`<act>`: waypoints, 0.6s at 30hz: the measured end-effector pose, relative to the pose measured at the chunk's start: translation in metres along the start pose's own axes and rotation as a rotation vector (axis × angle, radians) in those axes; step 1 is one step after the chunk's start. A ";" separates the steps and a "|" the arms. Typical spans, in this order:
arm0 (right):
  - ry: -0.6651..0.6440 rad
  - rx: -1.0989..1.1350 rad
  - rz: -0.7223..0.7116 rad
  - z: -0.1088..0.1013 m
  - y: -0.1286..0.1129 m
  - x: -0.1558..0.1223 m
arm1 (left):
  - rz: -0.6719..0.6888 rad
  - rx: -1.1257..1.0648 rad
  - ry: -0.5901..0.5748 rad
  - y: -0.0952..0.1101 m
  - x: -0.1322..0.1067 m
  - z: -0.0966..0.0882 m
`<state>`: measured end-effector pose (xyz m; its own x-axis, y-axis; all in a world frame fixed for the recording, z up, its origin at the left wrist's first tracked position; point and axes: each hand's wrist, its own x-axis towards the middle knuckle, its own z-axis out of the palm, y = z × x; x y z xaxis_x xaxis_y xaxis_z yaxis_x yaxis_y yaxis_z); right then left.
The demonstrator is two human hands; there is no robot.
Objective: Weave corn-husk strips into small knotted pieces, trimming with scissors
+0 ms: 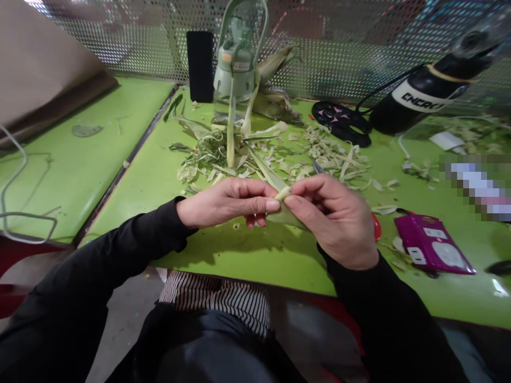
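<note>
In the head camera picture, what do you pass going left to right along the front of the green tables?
grey wire → left hand → pale leaf strip, pinched by both hands → right hand → purple pack

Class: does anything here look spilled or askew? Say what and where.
Leaf scraps lie strewn over the green table beyond the leaf strip pinched by left hand and right hand; a black bottle rests tilted at far right.
</note>
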<state>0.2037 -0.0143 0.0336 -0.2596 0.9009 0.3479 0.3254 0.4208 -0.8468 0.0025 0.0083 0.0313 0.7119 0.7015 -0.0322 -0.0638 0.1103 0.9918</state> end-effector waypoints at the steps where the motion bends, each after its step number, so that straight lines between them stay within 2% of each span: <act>1: -0.009 0.003 0.008 0.000 0.000 0.000 | -0.009 -0.006 -0.004 -0.001 0.000 -0.001; 6: -0.018 -0.027 0.006 -0.001 0.001 0.001 | -0.050 -0.007 -0.003 -0.001 0.001 -0.002; 12: -0.029 -0.100 -0.073 -0.004 0.006 0.001 | -0.045 0.033 -0.015 0.001 0.001 -0.003; 18: -0.164 -0.017 -0.026 -0.005 0.005 0.001 | 0.023 0.174 -0.095 0.004 0.001 -0.011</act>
<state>0.2092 -0.0107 0.0322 -0.4125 0.8608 0.2982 0.3319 0.4469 -0.8308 -0.0046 0.0171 0.0339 0.7749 0.6320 -0.0060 0.0354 -0.0340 0.9988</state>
